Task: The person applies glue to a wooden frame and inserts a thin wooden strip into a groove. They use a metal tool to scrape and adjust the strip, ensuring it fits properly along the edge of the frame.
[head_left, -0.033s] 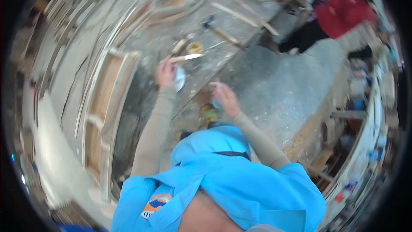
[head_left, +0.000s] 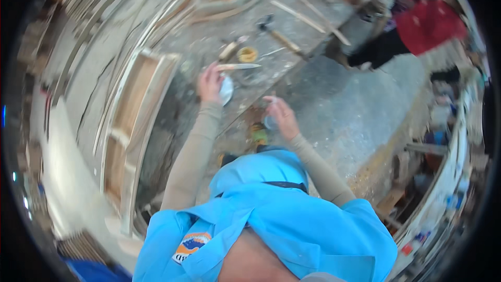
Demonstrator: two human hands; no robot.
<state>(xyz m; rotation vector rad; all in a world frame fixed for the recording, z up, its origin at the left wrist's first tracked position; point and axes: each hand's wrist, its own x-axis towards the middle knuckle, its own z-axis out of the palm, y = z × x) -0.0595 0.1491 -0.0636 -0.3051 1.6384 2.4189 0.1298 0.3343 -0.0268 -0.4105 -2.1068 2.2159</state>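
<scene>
Left hand (head_left: 210, 84) grips knife (head_left: 241, 66), butt end hidden, white round item (head_left: 226, 91) part-covered; right hand (head_left: 282, 118) blurry, can't tell if it's holding anything.

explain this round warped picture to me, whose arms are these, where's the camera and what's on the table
There is no robot here: the bare hands belong to a person in a light blue shirt. A fisheye camera worn on that person's head looks down, so straight edges bend near the rim. The left hand holds what looks like a knife, its blade pointing right. A white round object shows beside that hand. The right hand is partly curled; blur hides whether it grips anything. On the grey worktop lie a hammer, a yellow ring-shaped item and thin pale strips.
</scene>
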